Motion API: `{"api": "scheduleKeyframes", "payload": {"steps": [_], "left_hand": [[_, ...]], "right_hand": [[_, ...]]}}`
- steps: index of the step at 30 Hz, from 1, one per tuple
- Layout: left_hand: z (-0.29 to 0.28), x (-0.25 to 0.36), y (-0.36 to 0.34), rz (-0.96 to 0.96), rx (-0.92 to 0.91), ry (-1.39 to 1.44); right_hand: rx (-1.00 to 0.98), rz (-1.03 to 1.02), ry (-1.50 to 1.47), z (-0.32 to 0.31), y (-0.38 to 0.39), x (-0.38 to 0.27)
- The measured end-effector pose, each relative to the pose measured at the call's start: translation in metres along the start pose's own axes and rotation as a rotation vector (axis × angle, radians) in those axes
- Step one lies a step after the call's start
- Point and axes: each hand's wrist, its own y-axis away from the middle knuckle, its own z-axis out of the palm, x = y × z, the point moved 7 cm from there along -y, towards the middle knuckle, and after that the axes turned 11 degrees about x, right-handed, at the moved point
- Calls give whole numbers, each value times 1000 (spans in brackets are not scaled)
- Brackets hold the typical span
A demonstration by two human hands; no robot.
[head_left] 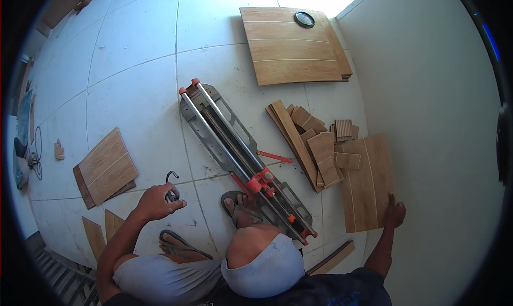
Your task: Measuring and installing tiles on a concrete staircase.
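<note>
My left hand, lower left of centre, is closed on a small dark tool; a black hooked piece stands up from it, and its kind is unclear. My right hand grips the right edge of a large wood-look plank tile, which lies by the wall with offcuts on its upper left part. Between my hands, a red-and-grey manual tile cutter lies diagonally on the floor, its near end beside my right knee.
A stack of wood-look tiles bears a round dark lid. Offcuts are piled right of the cutter. More tiles, pointed pieces and a coiled cable lie at left. A pale wall borders the right.
</note>
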Motion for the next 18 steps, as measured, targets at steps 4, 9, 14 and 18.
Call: {"api": "scheduleKeyframes", "payload": {"steps": [4,9,14,18], "left_hand": [[2,13,-1,84,7,23],[-11,10,16,30,12,55],[-28,-1,21,52,96,174],[-52,19,8,172,213,256]], "right_hand": [[62,-57,97,-72,-34,-23],[339,-316,240,-151,-49,-75],[641,-629,244,-264,-28,-148],[769,-784,94,-358,-14,-188]]}}
